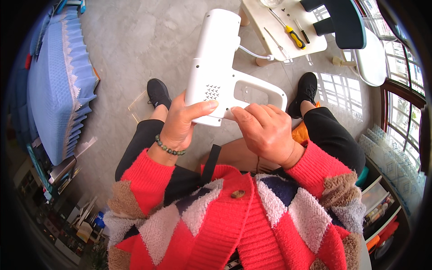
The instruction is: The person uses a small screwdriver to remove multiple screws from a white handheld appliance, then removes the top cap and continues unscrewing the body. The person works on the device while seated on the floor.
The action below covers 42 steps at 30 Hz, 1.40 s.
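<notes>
Clasps seemingly closed white device [211, 54] in left hand [180, 117] over floor [126, 45]; curls right hand [267, 132] at handle base [227, 113], cannot tell whether pinching; has small dark pieces [283, 9] loose on surface [261, 22].

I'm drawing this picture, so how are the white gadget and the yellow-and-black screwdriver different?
The white gadget is big and chunky; the yellow-and-black screwdriver is smaller and thin. The gadget is held up in the left hand; the screwdriver lies on the pale table. The gadget's casing is white; the screwdriver's grip is yellow and black. Both have a handle.
</notes>
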Each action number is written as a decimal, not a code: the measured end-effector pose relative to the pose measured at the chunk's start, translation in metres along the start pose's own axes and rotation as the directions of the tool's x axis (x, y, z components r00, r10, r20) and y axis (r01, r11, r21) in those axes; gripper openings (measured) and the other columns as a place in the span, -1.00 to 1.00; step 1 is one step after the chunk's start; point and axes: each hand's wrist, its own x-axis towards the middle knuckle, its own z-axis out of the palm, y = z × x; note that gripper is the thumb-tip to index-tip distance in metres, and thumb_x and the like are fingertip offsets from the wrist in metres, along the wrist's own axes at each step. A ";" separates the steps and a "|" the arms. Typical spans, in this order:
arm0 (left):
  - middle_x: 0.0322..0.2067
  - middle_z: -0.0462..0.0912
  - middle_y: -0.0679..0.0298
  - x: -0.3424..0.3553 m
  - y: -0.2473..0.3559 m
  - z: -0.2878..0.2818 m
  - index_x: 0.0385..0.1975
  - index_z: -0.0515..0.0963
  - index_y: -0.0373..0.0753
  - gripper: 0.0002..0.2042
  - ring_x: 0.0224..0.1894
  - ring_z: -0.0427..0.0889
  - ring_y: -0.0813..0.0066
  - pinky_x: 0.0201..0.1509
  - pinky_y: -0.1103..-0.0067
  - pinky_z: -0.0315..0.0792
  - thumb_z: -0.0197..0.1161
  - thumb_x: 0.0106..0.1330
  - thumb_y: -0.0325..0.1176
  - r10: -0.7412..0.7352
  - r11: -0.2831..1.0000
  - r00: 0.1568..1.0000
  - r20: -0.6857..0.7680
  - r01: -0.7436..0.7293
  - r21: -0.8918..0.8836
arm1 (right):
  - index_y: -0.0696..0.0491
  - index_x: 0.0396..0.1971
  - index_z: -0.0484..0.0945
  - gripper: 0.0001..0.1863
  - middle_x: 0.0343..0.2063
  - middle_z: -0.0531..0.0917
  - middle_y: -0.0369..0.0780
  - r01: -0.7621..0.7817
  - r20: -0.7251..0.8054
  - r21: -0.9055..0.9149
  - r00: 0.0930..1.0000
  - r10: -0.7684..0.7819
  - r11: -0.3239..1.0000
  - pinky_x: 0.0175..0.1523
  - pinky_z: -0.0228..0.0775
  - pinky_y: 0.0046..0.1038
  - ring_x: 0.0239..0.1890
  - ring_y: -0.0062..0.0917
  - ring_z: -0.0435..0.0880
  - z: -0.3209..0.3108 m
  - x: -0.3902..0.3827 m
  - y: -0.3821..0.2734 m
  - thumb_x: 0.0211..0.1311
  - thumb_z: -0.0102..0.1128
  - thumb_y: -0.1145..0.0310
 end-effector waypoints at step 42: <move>-0.10 0.56 0.04 0.017 0.016 -0.027 0.11 0.33 -0.46 -0.44 -0.11 0.62 0.26 -0.03 0.34 0.57 0.31 0.13 -0.34 0.332 0.943 0.923 -0.194 -0.322 0.083 | 0.22 -0.26 0.46 -0.87 -0.64 0.59 -0.26 -0.567 0.378 0.447 0.820 0.429 0.691 -0.44 0.44 -0.57 -0.59 -0.65 0.60 -0.062 0.034 0.081 0.33 0.03 0.47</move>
